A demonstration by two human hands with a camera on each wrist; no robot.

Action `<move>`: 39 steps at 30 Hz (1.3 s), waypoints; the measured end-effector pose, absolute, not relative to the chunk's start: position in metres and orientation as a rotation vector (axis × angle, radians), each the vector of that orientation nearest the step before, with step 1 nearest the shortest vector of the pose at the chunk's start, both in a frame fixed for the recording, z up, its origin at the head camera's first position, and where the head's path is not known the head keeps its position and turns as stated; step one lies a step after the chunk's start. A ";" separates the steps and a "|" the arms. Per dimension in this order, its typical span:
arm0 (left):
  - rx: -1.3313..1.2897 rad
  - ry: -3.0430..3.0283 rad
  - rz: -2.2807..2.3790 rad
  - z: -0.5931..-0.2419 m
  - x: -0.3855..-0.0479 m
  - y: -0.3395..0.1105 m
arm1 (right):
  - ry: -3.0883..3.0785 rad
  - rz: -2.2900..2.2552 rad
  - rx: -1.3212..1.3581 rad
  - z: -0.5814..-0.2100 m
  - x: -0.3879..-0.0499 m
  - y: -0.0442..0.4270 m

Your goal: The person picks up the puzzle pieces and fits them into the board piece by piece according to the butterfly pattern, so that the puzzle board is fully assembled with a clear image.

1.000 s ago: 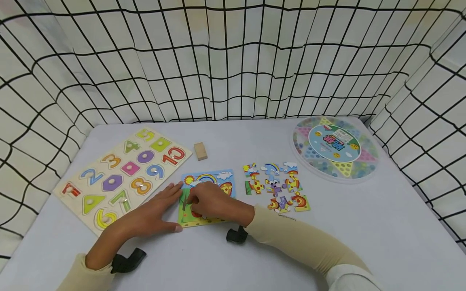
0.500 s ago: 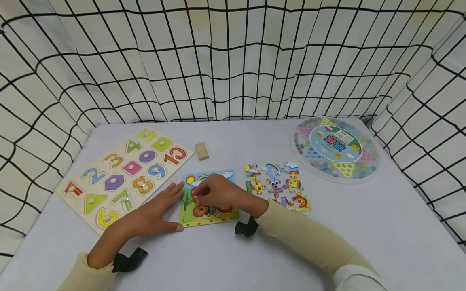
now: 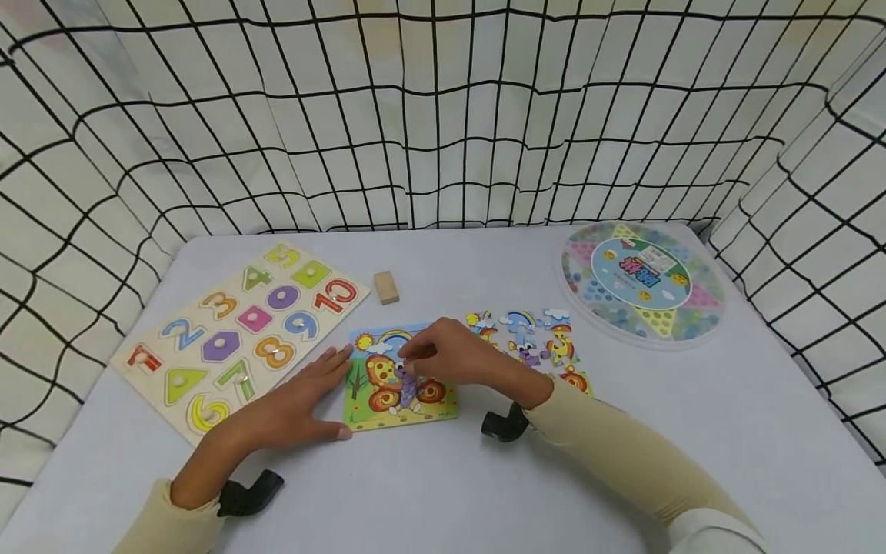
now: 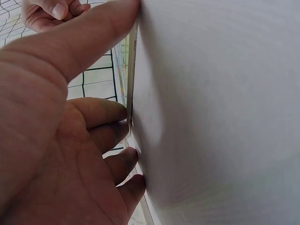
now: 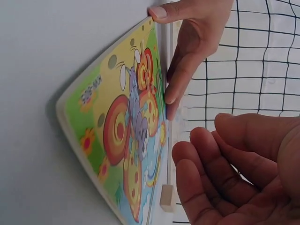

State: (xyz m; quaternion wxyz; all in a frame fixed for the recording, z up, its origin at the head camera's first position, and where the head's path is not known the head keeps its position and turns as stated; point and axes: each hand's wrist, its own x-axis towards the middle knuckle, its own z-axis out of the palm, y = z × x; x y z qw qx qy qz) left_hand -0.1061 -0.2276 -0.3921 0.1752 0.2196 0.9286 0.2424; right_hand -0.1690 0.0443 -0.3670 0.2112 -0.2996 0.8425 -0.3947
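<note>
A butterfly puzzle board [image 3: 401, 412] lies on the white table, its printed picture showing a sun and rainbow. Against its left edge rests my left hand [image 3: 298, 404], with the thumb at the near corner and spread fingers along the side; the left wrist view has these fingertips [image 4: 133, 185] close up. Over the board's right part hovers my right hand [image 3: 453, 354], hiding some of the picture. In the right wrist view its fingers [image 5: 190, 187] are loosely bent, with nothing visible between them. Separated puzzle pieces [image 3: 529, 352] lie right of the board, partly behind the right hand.
A wooden number and shape board [image 3: 238, 338] lies at the left, near the left hand. Beyond the puzzle sits a small wooden block [image 3: 386, 287]. A round clear game case [image 3: 640, 281] stands at the back right. Black netting [image 3: 450, 115] encloses the table.
My right hand has lifted from the puzzle board and moved right, uncovering the left and middle of the butterfly picture. The left hand keeps its place at the board's edge.
</note>
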 end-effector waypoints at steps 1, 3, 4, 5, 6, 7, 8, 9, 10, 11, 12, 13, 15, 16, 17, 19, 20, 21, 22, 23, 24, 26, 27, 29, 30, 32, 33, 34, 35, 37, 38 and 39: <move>0.625 2.631 0.689 -0.392 -0.106 -0.227 | 2.336 -1.103 -0.831 -0.367 -0.169 0.047; 0.627 2.631 0.690 -0.392 -0.106 -0.227 | 2.323 -1.118 -0.842 -0.368 -0.170 0.052; 0.627 2.631 0.691 -0.392 -0.106 -0.227 | 2.320 -1.119 -0.846 -0.368 -0.170 0.055; 0.627 2.632 0.692 -0.392 -0.105 -0.227 | 2.315 -1.122 -0.851 -0.368 -0.170 0.058; 0.625 2.632 0.692 -0.392 -0.105 -0.226 | 2.313 -1.122 -0.852 -0.368 -0.170 0.060; 0.622 2.632 0.694 -0.392 -0.105 -0.226 | 2.315 -1.119 -0.855 -0.369 -0.170 0.063; 0.620 2.633 0.695 -0.392 -0.105 -0.226 | 2.317 -1.118 -0.861 -0.369 -0.170 0.066; 0.618 2.633 0.695 -0.392 -0.105 -0.226 | 2.318 -1.119 -0.864 -0.369 -0.171 0.069; 0.618 2.634 0.695 -0.392 -0.104 -0.226 | 2.320 -1.120 -0.863 -0.370 -0.171 0.072; 0.617 2.636 0.695 -0.392 -0.104 -0.226 | 2.323 -1.121 -0.863 -0.370 -0.171 0.075; 0.617 2.636 0.696 -0.392 -0.104 -0.227 | 2.324 -1.125 -0.865 -0.371 -0.171 0.078; 0.616 2.636 0.695 -0.393 -0.104 -0.227 | 2.323 -1.132 -0.867 -0.371 -0.171 0.082; 0.618 2.637 0.692 -0.393 -0.104 -0.227 | 2.324 -1.144 -0.868 -0.373 -0.172 0.088; 0.618 2.637 0.690 -0.393 -0.104 -0.227 | 2.328 -1.145 -0.869 -0.373 -0.172 0.092; 0.619 2.638 0.689 -0.394 -0.104 -0.228 | 2.332 -1.147 -0.869 -0.373 -0.172 0.095; 0.624 2.638 0.685 -0.394 -0.104 -0.228 | 2.343 -1.156 -0.863 -0.372 -0.172 0.101; 0.628 2.638 0.684 -0.394 -0.104 -0.228 | 2.351 -1.157 -0.857 -0.372 -0.172 0.104; 0.629 2.638 0.683 -0.394 -0.104 -0.228 | 2.361 -1.157 -0.852 -0.371 -0.172 0.107; 0.630 2.638 0.682 -0.394 -0.104 -0.228 | 2.370 -1.158 -0.850 -0.370 -0.172 0.110; 0.633 2.637 0.683 -0.393 -0.104 -0.228 | 2.379 -1.157 -0.850 -0.369 -0.171 0.114; 0.633 2.636 0.685 -0.393 -0.104 -0.228 | 2.391 -1.153 -0.851 -0.369 -0.171 0.117; 0.631 2.633 0.686 -0.393 -0.104 -0.228 | 2.406 -1.147 -0.853 -0.368 -0.169 0.124; 0.630 2.632 0.686 -0.393 -0.104 -0.227 | 2.415 -1.144 -0.860 -0.368 -0.169 0.127; 0.628 2.630 0.684 -0.393 -0.104 -0.227 | 2.421 -1.146 -0.861 -0.368 -0.168 0.134; 0.627 2.630 0.682 -0.392 -0.104 -0.227 | 2.425 -1.146 -0.852 -0.369 -0.168 0.137; 0.625 2.630 0.677 -0.392 -0.104 -0.227 | 2.433 -1.143 -0.841 -0.371 -0.167 0.144; 0.625 2.631 0.675 -0.392 -0.104 -0.227 | 2.441 -1.140 -0.838 -0.372 -0.166 0.147; 0.624 2.631 0.673 -0.392 -0.104 -0.227 | 2.452 -1.135 -0.833 -0.373 -0.166 0.150; 0.624 2.631 0.674 -0.392 -0.104 -0.228 | 2.461 -1.131 -0.832 -0.374 -0.166 0.153; 0.623 2.632 0.673 -0.393 -0.105 -0.228 | 2.472 -1.124 -0.829 -0.376 -0.165 0.159; 0.622 2.631 0.674 -0.393 -0.105 -0.228 | 2.476 -1.121 -0.831 -0.376 -0.165 0.162; 0.623 2.630 0.676 -0.394 -0.105 -0.228 | 2.476 -1.120 -0.831 -0.377 -0.164 0.165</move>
